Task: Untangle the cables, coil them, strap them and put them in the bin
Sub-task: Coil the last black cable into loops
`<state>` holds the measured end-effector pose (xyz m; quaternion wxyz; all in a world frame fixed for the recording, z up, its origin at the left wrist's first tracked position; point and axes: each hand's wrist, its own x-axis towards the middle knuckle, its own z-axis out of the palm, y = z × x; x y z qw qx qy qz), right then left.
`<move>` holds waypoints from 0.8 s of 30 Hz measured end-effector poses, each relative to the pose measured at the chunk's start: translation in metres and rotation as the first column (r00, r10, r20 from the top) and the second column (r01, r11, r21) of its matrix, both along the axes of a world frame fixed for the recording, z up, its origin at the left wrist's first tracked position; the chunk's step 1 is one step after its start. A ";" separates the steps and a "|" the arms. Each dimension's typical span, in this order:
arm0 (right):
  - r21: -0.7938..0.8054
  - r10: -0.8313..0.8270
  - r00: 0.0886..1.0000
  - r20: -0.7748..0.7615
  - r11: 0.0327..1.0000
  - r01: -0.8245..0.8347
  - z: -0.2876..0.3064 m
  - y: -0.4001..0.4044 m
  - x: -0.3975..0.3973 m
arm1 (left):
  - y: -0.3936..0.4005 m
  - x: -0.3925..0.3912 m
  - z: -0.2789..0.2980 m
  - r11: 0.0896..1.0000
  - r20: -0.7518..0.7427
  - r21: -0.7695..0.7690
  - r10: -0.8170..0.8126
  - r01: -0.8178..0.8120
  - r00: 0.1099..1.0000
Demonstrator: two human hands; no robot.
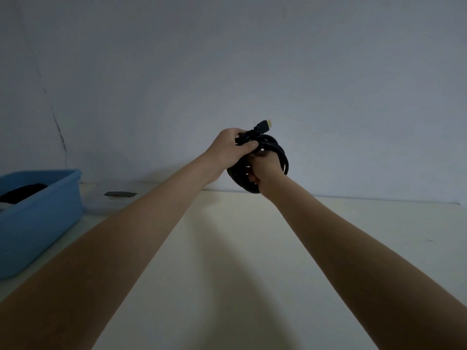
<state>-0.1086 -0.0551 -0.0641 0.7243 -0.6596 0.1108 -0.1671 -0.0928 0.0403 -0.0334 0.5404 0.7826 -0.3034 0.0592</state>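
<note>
A pale cream table [227,261] runs up to a plain grey-white wall [252,59] in dim light, and a thin dark crack climbs the wall on the left. A blue plastic bin [48,223] sits on the table's left edge with something dark and something pale inside it, too dim to make out. Just beyond the bin, a small dark flat patch [120,194] lies near the wall. The black cable [275,150] is wound into a thick round coil and held up in the air above the table's far edge, in front of the wall, well apart from the bin. One plug [264,125] with a light metal tip sticks up and to the right from the top of the coil. Both bare arms reach straight forward. The left hand [231,150] grips the top of the coil, fingers curled over it and thumb across the front. The right hand [265,170] is curled around the lower part of the coil, its fingers wrapped through the loops.
</note>
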 end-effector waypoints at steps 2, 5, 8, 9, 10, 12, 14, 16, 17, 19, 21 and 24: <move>-0.068 0.050 0.999 0.022 0.997 -0.048 -0.001 -0.003 -0.002 | 0.002 0.003 0.001 0.997 0.040 0.060 0.051 -0.053 0.998; -0.111 0.123 0.992 0.023 0.987 -0.119 0.001 -0.010 -0.007 | 0.006 0.010 -0.003 0.987 0.038 0.110 0.114 -0.118 0.993; -0.054 0.240 0.969 -0.064 0.968 -0.244 0.007 -0.021 -0.012 | 0.007 0.016 -0.009 0.975 0.044 0.153 0.159 -0.164 0.986; -0.049 0.281 0.956 -0.088 0.957 -0.286 0.010 -0.023 -0.014 | 0.007 0.017 -0.010 0.972 0.049 0.150 0.173 -0.178 0.984; -0.076 0.300 0.948 -0.109 0.948 -0.309 0.012 -0.025 -0.016 | 0.006 0.017 -0.011 0.970 0.056 0.148 0.188 -0.194 0.981; -0.200 0.279 0.950 -0.138 0.932 -0.303 0.015 -0.026 -0.019 | 0.002 0.017 -0.013 0.957 0.096 0.173 0.220 -0.234 0.971; -0.323 0.259 0.956 -0.140 0.900 -0.292 0.017 -0.024 -0.019 | -0.002 0.017 -0.015 0.944 0.134 0.192 0.245 -0.267 0.960; -0.371 0.260 0.956 -0.134 0.881 -0.292 0.016 -0.023 -0.017 | -0.005 0.016 -0.016 0.941 0.145 0.186 0.257 -0.281 0.955; -0.373 0.267 0.954 -0.135 0.879 -0.299 0.015 -0.023 -0.017 | -0.006 0.016 -0.017 0.937 0.164 0.198 0.258 -0.288 0.952; -0.365 0.296 0.945 -0.139 0.872 -0.327 0.013 -0.027 -0.018 | -0.007 0.015 -0.020 0.918 0.220 0.267 0.239 -0.294 0.946; -0.336 0.361 0.922 -0.142 0.858 -0.388 0.011 -0.031 -0.020 | -0.007 0.013 -0.023 0.893 0.249 0.351 0.201 -0.282 0.947; -0.214 0.462 0.870 -0.173 0.844 -0.491 0.009 -0.033 -0.020 | -0.004 0.012 -0.025 0.859 0.257 0.448 0.143 -0.249 0.956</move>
